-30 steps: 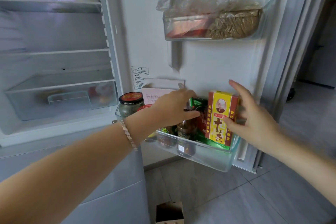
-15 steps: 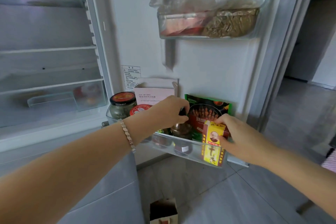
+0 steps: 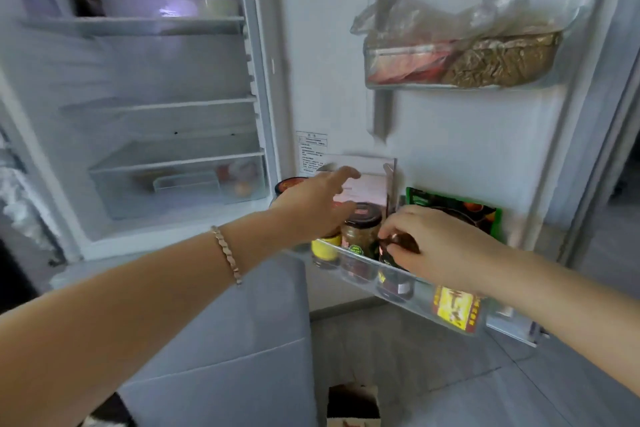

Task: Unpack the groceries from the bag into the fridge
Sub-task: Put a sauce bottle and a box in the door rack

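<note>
- Head view: we judged the step as arranging groceries in the door bin point(image 3: 425, 300); next move likely called for seating the small dark jar point(image 3: 402, 243) upright beside the black-lidded jar point(image 3: 362, 232).
- Our right hand point(image 3: 436, 248) pinched that jar's top, fingers curled.
- Our left hand point(image 3: 317, 204) hovered over neighbouring jars, fingers loosely spread, holding nothing.
</note>
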Demonstrator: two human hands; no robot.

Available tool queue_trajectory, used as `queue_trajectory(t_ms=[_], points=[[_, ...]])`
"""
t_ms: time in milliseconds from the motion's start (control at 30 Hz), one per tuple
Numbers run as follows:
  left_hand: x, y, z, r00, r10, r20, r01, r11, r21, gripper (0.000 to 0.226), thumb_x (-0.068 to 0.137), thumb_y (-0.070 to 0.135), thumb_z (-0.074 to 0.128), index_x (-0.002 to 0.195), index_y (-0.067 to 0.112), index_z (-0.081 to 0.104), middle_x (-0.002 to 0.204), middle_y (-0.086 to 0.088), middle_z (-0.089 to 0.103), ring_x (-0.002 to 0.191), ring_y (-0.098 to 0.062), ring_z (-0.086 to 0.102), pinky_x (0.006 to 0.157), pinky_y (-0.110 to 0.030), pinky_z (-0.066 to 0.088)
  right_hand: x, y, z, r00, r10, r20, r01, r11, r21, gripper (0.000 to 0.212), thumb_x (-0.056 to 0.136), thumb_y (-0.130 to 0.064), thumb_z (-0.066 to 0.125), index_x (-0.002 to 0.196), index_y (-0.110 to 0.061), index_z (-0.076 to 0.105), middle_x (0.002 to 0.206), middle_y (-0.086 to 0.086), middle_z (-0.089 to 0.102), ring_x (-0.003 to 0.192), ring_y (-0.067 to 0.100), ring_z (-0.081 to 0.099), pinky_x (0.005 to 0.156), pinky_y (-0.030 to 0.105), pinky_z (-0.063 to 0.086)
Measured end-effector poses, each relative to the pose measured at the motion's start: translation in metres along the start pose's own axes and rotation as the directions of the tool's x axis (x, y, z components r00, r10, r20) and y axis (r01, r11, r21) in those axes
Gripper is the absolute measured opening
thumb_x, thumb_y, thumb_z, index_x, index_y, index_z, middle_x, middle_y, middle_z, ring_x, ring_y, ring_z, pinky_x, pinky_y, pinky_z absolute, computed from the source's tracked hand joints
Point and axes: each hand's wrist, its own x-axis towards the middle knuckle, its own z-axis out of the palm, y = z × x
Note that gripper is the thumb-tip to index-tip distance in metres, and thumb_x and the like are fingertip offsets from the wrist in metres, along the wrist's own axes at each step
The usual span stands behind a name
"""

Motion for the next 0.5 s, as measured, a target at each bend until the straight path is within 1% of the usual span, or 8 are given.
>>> queue_trajectory(t_ms=[67,133,233,300,367,433,467,500], points=[[-0.023,-0.018,-0.006,0.986,-0.161,-0.05,0.163,0.986,0.045,0.032,0.093,0.033,0.051,0.124,0.026,0.052,0.115,0.001,0.061,0.1,-0.023,0.06,0.084,-0.031,0.049,0.016,-0.018,0.004,0.988,-0.137,0.076,0.134,0.99,0.039,0.017,0.088,-0.024,0.053,0.102,-0.027,0.061,0.103,-0.005,0.058,0.095,0.014,0.055,0.084,0.032,0.048],[-0.055,-0.033,-0.007,0.936,-0.346,-0.071,0.351,0.931,0.099,0.022,0.092,0.03,0.049,0.109,0.022,0.06,0.111,-0.001,0.064,0.101,-0.024,0.059,0.086,-0.031,0.048,0.027,-0.039,0.013,0.949,-0.26,0.179,0.247,0.965,0.091,0.011,0.088,-0.025,0.051,0.092,-0.031,0.059,0.096,-0.006,0.06,0.091,0.016,0.057,0.082,0.032,0.049],[-0.122,-0.043,0.005,0.791,-0.612,-0.023,0.606,0.778,0.167,0.022,0.092,0.029,0.046,0.104,0.019,0.061,0.113,-0.003,0.062,0.105,-0.026,0.057,0.088,-0.033,0.047,0.035,-0.07,0.038,0.863,-0.393,0.317,0.377,0.919,0.113,0.024,0.09,-0.025,0.049,0.111,-0.024,0.059,0.108,-0.004,0.062,0.102,0.018,0.058,0.085,0.03,0.048],[-0.177,-0.037,0.022,0.652,-0.758,-0.018,0.751,0.643,0.152,0.024,0.091,0.027,0.046,0.102,0.015,0.063,0.111,-0.006,0.063,0.106,-0.028,0.058,0.089,-0.034,0.049,0.03,-0.094,0.06,0.789,-0.468,0.399,0.473,0.876,0.092,0.028,0.09,-0.025,0.049,0.116,-0.022,0.058,0.117,-0.002,0.06,0.109,0.021,0.056,0.086,0.028,0.045],[-0.235,-0.015,0.041,0.49,-0.871,0.031,0.859,0.489,0.148,0.023,0.091,0.02,0.045,0.096,0.009,0.065,0.108,-0.01,0.065,0.105,-0.031,0.06,0.089,-0.036,0.05,0.014,-0.121,0.08,0.693,-0.54,0.477,0.586,0.808,0.064,0.028,0.09,-0.025,0.049,0.115,-0.021,0.058,0.122,0.0,0.059,0.11,0.023,0.055,0.087,0.029,0.046],[-0.293,0.02,0.059,0.318,-0.942,0.105,0.935,0.33,0.131,0.026,0.092,0.01,0.043,0.106,0.003,0.065,0.112,-0.014,0.064,0.106,-0.031,0.06,0.091,-0.037,0.047,-0.017,-0.153,0.095,0.578,-0.58,0.574,0.684,0.728,0.045,0.028,0.09,-0.025,0.049,0.115,-0.018,0.059,0.123,0.003,0.059,0.11,0.025,0.056,0.09,0.034,0.048],[-0.322,0.037,0.064,0.215,-0.972,0.089,0.97,0.223,0.092,0.027,0.093,0.012,0.043,0.11,0.002,0.063,0.115,-0.014,0.063,0.107,-0.03,0.059,0.09,-0.035,0.047,-0.036,-0.17,0.1,0.519,-0.602,0.608,0.732,0.679,0.048,0.029,0.091,-0.025,0.049,0.116,-0.016,0.06,0.122,0.005,0.059,0.11,0.026,0.057,0.09,0.035,0.048],[-0.352,0.052,0.068,0.134,-0.989,0.07,0.987,0.139,0.076,0.029,0.094,0.017,0.044,0.112,0.004,0.062,0.117,-0.013,0.062,0.108,-0.029,0.059,0.089,-0.033,0.046,-0.056,-0.188,0.104,0.455,-0.631,0.628,0.778,0.625,0.065,0.03,0.091,-0.026,0.048,0.116,-0.015,0.06,0.122,0.006,0.06,0.11,0.027,0.057,0.09,0.037,0.049]])
